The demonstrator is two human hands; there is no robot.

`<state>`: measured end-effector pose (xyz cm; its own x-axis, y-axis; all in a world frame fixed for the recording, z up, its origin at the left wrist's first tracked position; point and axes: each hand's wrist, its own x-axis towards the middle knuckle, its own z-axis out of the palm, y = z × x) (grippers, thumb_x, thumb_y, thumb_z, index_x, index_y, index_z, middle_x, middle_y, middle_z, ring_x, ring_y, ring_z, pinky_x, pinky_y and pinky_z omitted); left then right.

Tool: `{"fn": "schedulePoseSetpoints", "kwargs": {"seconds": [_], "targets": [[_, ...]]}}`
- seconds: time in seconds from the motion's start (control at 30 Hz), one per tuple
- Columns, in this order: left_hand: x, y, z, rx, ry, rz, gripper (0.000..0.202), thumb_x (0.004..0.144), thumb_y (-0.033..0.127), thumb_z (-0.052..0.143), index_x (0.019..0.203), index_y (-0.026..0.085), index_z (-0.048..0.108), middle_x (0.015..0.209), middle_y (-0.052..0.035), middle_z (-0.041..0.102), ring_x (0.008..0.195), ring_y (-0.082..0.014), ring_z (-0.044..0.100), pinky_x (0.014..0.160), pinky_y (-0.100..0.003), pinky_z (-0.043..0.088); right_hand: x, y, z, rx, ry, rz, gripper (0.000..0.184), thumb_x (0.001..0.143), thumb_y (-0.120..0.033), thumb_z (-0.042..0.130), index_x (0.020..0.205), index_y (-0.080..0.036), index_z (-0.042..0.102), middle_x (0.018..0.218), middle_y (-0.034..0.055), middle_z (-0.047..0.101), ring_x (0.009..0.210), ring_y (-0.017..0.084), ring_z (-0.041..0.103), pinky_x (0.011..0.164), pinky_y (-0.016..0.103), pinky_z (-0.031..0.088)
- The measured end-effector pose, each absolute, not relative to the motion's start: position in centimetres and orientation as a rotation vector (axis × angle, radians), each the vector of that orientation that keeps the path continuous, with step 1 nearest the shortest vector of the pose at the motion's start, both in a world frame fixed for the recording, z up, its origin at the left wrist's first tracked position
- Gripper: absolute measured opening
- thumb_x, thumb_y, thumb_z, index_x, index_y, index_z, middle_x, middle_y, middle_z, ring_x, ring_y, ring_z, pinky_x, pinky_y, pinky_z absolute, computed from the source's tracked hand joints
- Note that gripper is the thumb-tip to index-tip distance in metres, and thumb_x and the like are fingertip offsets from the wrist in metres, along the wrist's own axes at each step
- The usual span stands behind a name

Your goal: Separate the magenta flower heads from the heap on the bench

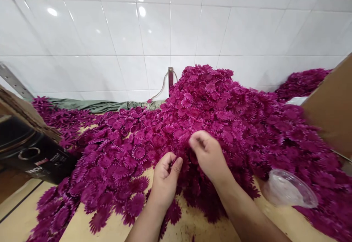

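Note:
Both hands are over a large heap of magenta artificial flowers (211,102), flat heads with many narrow petals. My left hand (166,176) is closed in a pinch, thumb against forefinger. A bit of magenta flower (186,164) shows at its fingertips, partly lost against the heap. Slightly higher and to the right, my right hand (207,154) has its fingers curled to the thumb. Whatever it pinches is too small to make out. A short gap separates the two hands.
A clear plastic tub (288,190) stands tilted among flowers on the right, near a cardboard box (332,106). At left are a black canister (33,154) and more cardboard (24,110). Behind the heap, a metal upright (171,77) stands against the white tiled wall (154,25). Pale tabletop (88,220) shows in front.

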<state>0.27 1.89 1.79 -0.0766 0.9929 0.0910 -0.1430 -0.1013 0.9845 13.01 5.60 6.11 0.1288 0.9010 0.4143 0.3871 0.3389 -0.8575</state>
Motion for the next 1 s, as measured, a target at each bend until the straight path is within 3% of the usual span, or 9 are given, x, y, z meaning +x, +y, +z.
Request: {"fn": "schedulePoseSetpoints", "kwargs": {"seconds": [0.13, 0.27, 0.33, 0.47, 0.7, 1.0], "targets": [[0.2, 1.7, 1.6, 0.943, 1.042, 1.463, 0.030, 0.063, 0.044, 0.064, 0.061, 0.016, 0.052, 0.056, 0.0045, 0.043, 0.053, -0.0083, 0.038, 0.052, -0.019, 0.035, 16.2, 8.0, 7.1, -1.362, -1.227, 0.205, 0.008, 0.074, -0.024, 0.045, 0.072, -0.018, 0.050, 0.065, 0.0033, 0.056, 0.060, 0.017, 0.053, 0.064, 0.033, 0.043], [0.2, 2.2, 1.9, 0.981, 1.035, 1.495, 0.021, 0.064, 0.037, 0.065, 0.068, 0.016, 0.063, 0.069, -0.0001, 0.058, 0.068, -0.0125, 0.050, 0.066, -0.021, 0.040, 16.2, 7.5, 6.9, -1.323, -1.525, -0.024, 0.021, 0.073, -0.017, 0.046, 0.092, -0.016, 0.055, 0.099, 0.0126, 0.058, 0.094, 0.024, 0.053, 0.084, 0.043, 0.039], [0.1, 2.4, 1.9, 1.007, 1.065, 1.476, 0.021, 0.061, 0.036, 0.067, 0.066, 0.016, 0.063, 0.067, 0.0000, 0.058, 0.066, -0.0124, 0.050, 0.065, -0.022, 0.040, 14.8, 5.9, 6.6, -1.269, -1.653, -0.099, 0.021, 0.076, -0.018, 0.046, 0.094, -0.018, 0.056, 0.106, 0.0116, 0.057, 0.103, 0.025, 0.048, 0.090, 0.046, 0.035], [-0.1, 2.6, 1.6, 0.890, 1.088, 1.449, 0.033, 0.057, 0.046, 0.068, 0.056, 0.015, 0.055, 0.052, 0.0048, 0.046, 0.051, -0.0083, 0.040, 0.052, -0.020, 0.036, 12.0, 2.7, 6.1, -1.173, -1.873, 0.176, 0.007, 0.079, -0.021, 0.050, 0.081, -0.020, 0.057, 0.086, 0.0063, 0.061, 0.086, 0.021, 0.052, 0.079, 0.039, 0.041], [0.1, 2.5, 1.6, 0.835, 1.075, 1.411, 0.043, 0.057, 0.056, 0.063, 0.054, 0.015, 0.052, 0.050, 0.0056, 0.041, 0.050, -0.0078, 0.036, 0.051, -0.020, 0.033, 11.1, 2.9, 5.0, -1.216, -1.854, 0.881, 0.005, 0.071, -0.014, 0.055, 0.073, -0.018, 0.057, 0.074, 0.0003, 0.060, 0.069, 0.014, 0.054, 0.065, 0.026, 0.043], [0.7, 2.6, 1.8, 1.202, 1.065, 1.411, 0.035, 0.067, 0.049, 0.060, 0.059, 0.017, 0.047, 0.057, 0.0056, 0.036, 0.056, -0.0089, 0.033, 0.055, -0.019, 0.031, 11.6, 4.3, 6.2, -1.326, -1.664, 0.396, 0.011, 0.075, -0.016, 0.045, 0.065, -0.020, 0.049, 0.061, -0.0009, 0.053, 0.058, 0.014, 0.049, 0.057, 0.026, 0.038]]}}
